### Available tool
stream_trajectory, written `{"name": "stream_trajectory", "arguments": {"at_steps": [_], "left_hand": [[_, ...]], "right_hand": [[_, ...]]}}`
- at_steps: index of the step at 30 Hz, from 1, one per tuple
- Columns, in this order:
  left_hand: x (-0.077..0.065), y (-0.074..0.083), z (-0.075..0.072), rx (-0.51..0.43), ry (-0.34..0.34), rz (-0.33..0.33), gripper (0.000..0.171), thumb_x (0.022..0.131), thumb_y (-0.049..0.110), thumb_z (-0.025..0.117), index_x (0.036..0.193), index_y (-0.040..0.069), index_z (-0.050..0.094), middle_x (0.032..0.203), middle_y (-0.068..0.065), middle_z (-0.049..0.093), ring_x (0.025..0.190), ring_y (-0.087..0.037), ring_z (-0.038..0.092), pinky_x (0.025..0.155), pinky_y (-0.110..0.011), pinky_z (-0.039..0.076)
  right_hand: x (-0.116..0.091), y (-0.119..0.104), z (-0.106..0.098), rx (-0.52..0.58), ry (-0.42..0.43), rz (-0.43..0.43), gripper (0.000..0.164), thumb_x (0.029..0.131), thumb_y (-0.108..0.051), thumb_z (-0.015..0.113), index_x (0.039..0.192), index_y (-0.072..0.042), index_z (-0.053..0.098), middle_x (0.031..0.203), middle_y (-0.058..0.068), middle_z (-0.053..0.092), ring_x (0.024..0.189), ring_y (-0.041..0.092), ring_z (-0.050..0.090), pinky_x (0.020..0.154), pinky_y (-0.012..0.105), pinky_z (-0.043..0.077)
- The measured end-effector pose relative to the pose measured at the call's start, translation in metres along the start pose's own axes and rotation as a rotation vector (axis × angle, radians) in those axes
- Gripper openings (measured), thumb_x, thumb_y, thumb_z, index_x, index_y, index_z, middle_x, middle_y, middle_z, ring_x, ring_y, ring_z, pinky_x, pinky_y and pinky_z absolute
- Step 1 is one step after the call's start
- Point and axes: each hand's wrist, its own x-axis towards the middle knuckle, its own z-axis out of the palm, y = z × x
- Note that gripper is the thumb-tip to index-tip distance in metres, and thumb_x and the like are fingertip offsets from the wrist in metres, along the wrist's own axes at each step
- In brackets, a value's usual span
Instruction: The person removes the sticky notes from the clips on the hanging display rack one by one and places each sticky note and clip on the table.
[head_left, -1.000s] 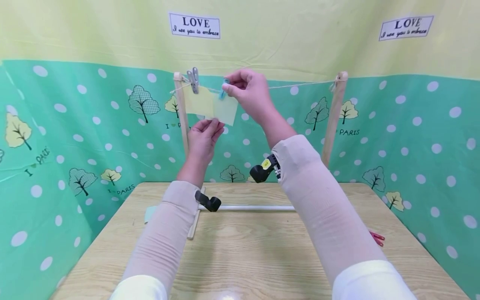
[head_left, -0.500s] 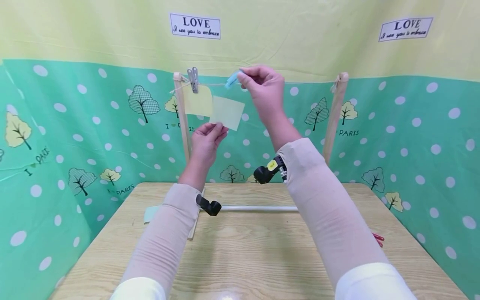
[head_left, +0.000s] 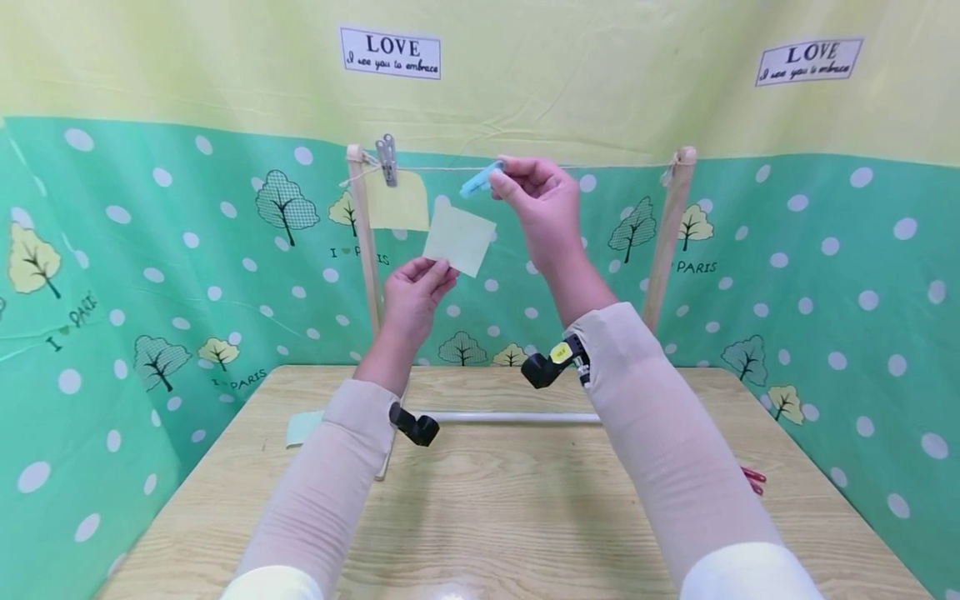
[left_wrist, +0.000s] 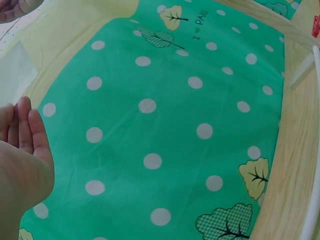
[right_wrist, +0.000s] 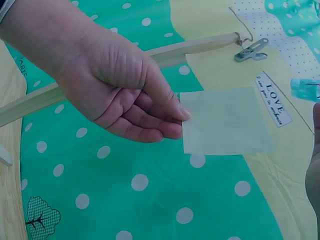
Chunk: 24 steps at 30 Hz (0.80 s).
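My left hand [head_left: 416, 296] pinches a pale green square of paper [head_left: 460, 240] by its lower left edge, tilted below the string [head_left: 442, 169]. My right hand [head_left: 546, 204] holds a light blue clothespin [head_left: 482, 179] between thumb and fingers, up at the string's height and apart from the paper. A yellow paper square [head_left: 399, 202] hangs at the string's left end under a grey clothespin [head_left: 386, 160]. In the right wrist view the pale green paper [right_wrist: 227, 121] lies flat between my left thumb and fingers; the blue clothespin [right_wrist: 306, 90] shows at the right edge.
Two wooden posts carry the string, a left post [head_left: 365, 242] and a right post [head_left: 670, 242]. A white rod [head_left: 517, 417] runs low between them over the table [head_left: 487, 517]. Light blue paper [head_left: 303, 428] lies at the left, red clothespins [head_left: 753, 480] at the right.
The blue clothespin has come away from the pale green paper and string with my right hand, moving right. My left hand has lowered the paper slightly, turning it, and the string has straightened.
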Motion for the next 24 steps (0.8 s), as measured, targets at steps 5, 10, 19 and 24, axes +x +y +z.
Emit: {"name": "stream_trajectory", "arguments": {"at_steps": [5,10,19,24], "left_hand": [[-0.003,-0.001,-0.001,0.000,-0.003,-0.001,0.007,0.090,-0.003,0.067,0.087,0.003,0.068,0.083,-0.009,0.068,0.077,-0.017,0.070,0.089,-0.034,0.056],[-0.007,0.001,-0.001,-0.025,-0.008,0.002,0.010,0.090,-0.006,0.065,0.086,0.003,0.066,0.082,-0.009,0.067,0.076,-0.017,0.070,0.086,-0.032,0.057],[-0.017,0.004,-0.005,-0.077,-0.025,-0.013,0.012,0.090,-0.008,0.064,0.084,0.002,0.064,0.081,-0.009,0.066,0.074,-0.018,0.069,0.081,-0.029,0.059],[-0.021,0.005,-0.006,-0.097,-0.014,-0.022,0.014,0.090,-0.010,0.062,0.082,0.002,0.064,0.079,-0.009,0.066,0.071,-0.018,0.069,0.076,-0.028,0.060]], "right_hand": [[-0.005,0.004,-0.005,-0.010,-0.024,0.018,0.011,0.085,0.004,0.072,0.095,0.001,0.069,0.088,0.011,0.070,0.073,0.017,0.064,0.080,0.028,0.057],[-0.011,0.007,-0.010,-0.062,-0.058,0.045,0.014,0.087,0.000,0.072,0.100,0.001,0.068,0.092,0.011,0.069,0.076,0.019,0.065,0.084,0.030,0.056],[-0.031,0.010,-0.016,-0.081,-0.080,0.065,0.020,0.086,-0.003,0.073,0.105,0.002,0.067,0.092,0.012,0.067,0.078,0.022,0.065,0.084,0.030,0.056],[-0.041,0.011,-0.021,-0.062,-0.094,0.063,0.023,0.084,0.002,0.074,0.105,0.001,0.066,0.094,0.011,0.067,0.084,0.021,0.064,0.082,0.028,0.057]]}}
